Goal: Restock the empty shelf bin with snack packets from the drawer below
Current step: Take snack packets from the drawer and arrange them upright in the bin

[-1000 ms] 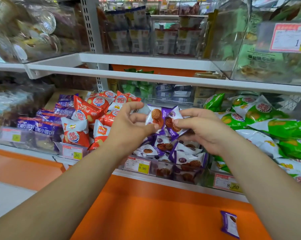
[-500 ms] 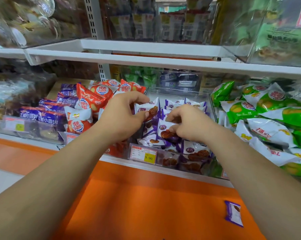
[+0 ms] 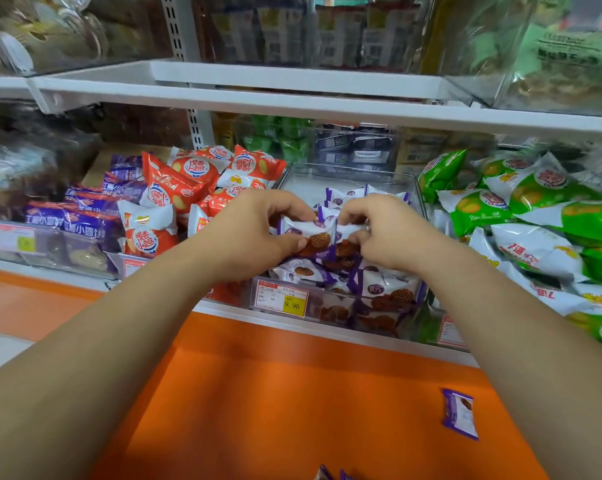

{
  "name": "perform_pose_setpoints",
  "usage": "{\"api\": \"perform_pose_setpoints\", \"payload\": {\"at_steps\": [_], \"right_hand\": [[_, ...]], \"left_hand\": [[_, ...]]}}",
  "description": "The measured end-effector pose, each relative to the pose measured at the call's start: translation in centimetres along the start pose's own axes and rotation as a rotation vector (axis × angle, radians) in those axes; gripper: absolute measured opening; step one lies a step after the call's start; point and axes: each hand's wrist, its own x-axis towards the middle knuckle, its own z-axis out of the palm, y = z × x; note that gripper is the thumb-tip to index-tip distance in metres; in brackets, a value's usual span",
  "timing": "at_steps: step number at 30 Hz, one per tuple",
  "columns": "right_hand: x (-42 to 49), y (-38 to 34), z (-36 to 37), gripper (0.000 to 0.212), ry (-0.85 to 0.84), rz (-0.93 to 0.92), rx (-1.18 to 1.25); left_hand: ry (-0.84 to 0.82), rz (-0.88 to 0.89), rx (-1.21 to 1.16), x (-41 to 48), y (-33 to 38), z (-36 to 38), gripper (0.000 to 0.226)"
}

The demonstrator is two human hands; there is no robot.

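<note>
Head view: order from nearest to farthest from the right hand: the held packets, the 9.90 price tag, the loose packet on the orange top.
1. Held packets: gripped by the right hand, at its left.
2. 9.90 price tag: on the bin front, below and left.
3. Loose packet: on the orange top, lower right, toward the camera.

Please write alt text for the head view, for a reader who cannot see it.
The left hand and right hand grip purple snack packets over a clear bin partly full of them. Orange packets lie left of it, green packets right. One stray packet lies on the orange ledge below.
</note>
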Motion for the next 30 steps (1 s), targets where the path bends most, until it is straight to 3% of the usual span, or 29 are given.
{"api": "perform_pose_setpoints", "payload": {"at_steps": [4, 6, 13, 16, 20, 23, 25, 27, 30], "right_hand": [[-0.3, -0.1, 0.3, 0.028, -0.076, -0.005, 0.005], [-0.4, 0.0, 0.3, 0.016, -0.072, 0.016, 0.018], [-0.3, -0.7, 0.0, 0.053, -0.08, 0.011, -0.064], [-0.5, -1.2, -1.8, 0.07, -0.107, -0.073, 0.063], [-0.8, -1.6, -2.1, 0.04, -0.093, -0.147, 0.302], [-0.7, -0.9, -1.6, 0.017, -0.016, -0.092, 0.323], [-0.8, -0.3, -1.8, 0.011, 0.026, -0.05, 0.343], [-0.8, 0.1, -2.1, 0.01, 0.078, -0.004, 0.399], [-0.7, 0.3, -2.0, 0.011, 0.122, 0.024, 0.448]], "left_hand": [[-0.031, 0.023, 0.021, 0.1, -0.2, 0.9, 0.027], [-0.023, 0.008, 0.024, 0.2, -0.4, 1.0, 0.027], [-0.012, -0.019, 0.01, 0.1, -0.9, 2.0, 0.025], [0.009, -0.057, -0.019, 0.2, -0.9, 2.6, 0.026], [0.103, 0.0, -0.098, 0.6, 0.0, 2.9, 0.024], [0.076, -0.043, -0.099, 0.9, 0.0, 2.7, 0.042], [-0.044, -0.121, 0.128, 1.1, -0.4, 2.6, 0.043], [-0.184, -0.151, 0.409, 1.0, -0.3, 3.1, 0.029], [-0.285, -0.25, 0.506, 0.9, 0.1, 4.3, 0.045]]}}
